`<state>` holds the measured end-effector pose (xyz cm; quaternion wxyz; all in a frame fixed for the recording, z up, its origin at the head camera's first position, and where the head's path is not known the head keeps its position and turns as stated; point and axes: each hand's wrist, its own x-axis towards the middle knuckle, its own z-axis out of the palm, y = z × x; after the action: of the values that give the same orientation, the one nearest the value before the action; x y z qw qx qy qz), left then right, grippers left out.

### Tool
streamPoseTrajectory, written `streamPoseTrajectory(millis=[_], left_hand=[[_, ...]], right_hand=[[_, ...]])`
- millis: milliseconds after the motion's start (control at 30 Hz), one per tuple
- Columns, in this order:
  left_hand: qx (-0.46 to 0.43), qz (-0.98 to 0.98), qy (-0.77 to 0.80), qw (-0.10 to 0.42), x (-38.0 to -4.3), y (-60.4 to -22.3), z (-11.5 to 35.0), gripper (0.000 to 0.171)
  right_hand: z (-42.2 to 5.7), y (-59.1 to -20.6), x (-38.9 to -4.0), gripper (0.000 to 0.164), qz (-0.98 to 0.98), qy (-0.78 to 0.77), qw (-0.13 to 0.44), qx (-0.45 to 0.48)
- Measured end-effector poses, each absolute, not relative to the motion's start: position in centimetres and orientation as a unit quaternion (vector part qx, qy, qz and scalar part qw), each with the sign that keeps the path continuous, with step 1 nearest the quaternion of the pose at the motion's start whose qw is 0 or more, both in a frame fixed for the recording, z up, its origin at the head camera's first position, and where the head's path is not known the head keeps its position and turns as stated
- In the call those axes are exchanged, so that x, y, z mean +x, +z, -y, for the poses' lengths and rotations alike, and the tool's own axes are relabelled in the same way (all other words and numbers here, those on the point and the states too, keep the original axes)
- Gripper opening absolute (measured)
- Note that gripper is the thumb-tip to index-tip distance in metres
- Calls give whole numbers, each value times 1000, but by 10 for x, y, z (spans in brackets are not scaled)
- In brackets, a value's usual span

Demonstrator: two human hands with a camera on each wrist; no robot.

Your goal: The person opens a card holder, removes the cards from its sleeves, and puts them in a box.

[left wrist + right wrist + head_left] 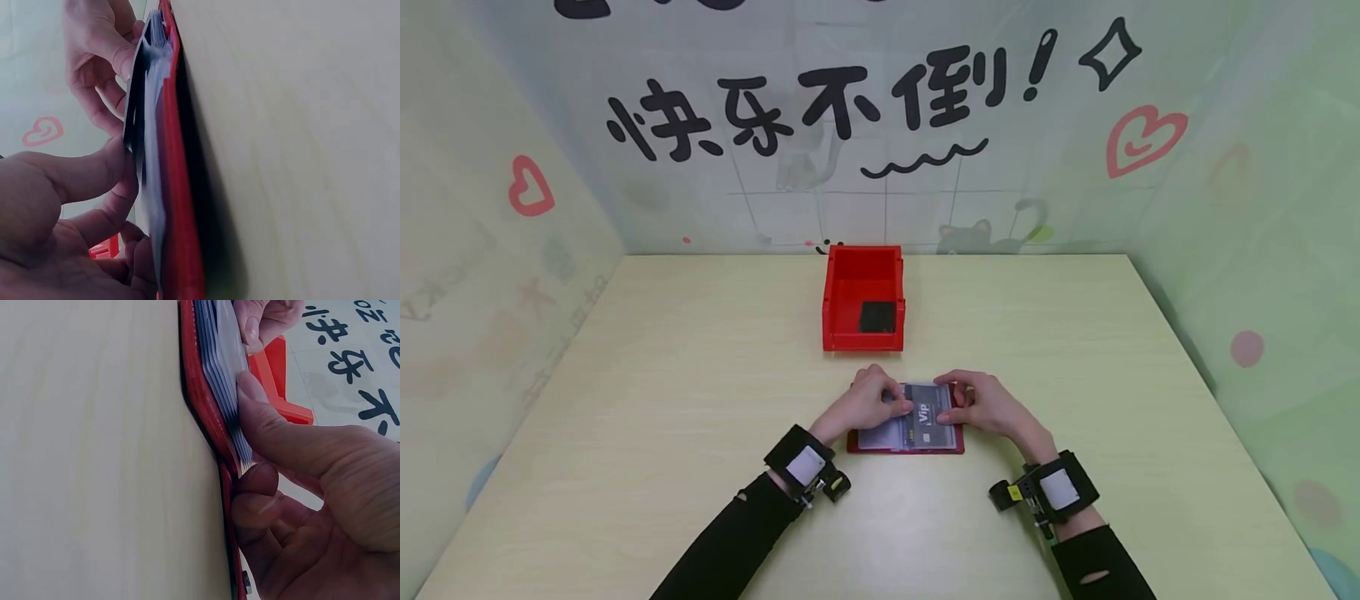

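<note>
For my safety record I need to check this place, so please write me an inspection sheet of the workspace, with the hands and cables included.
Surface: pale table.
Job's things: red wallet, lying open; "Vip" card at its right half.
Clutter: nothing seen beyond red bin with dark square inside.
Hands: left hand pinches card; right hand grips wallet's right side.
Cables: nothing seen.
Surroundings: printed walls.

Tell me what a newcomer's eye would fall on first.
First, the bright red bin toward the table's far edge. Nearer, the left hand pinches a dark "Vip" card over an open red card holder, gripped by the right hand. Large black Chinese characters line the back wall.
</note>
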<state>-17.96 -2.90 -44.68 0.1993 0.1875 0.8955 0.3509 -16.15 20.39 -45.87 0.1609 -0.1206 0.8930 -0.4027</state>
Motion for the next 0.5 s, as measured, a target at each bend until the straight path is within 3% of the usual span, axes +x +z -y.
streamPoseTrajectory(millis=[233, 500], left_hand=[[181, -883, 372, 223, -180, -447, 34, 18], [186, -898, 348, 195, -173, -451, 30, 34]], right_hand=[[-205, -459, -161, 54, -898, -395, 158, -116], [-203, -459, -161, 53, -899, -391, 155, -120]])
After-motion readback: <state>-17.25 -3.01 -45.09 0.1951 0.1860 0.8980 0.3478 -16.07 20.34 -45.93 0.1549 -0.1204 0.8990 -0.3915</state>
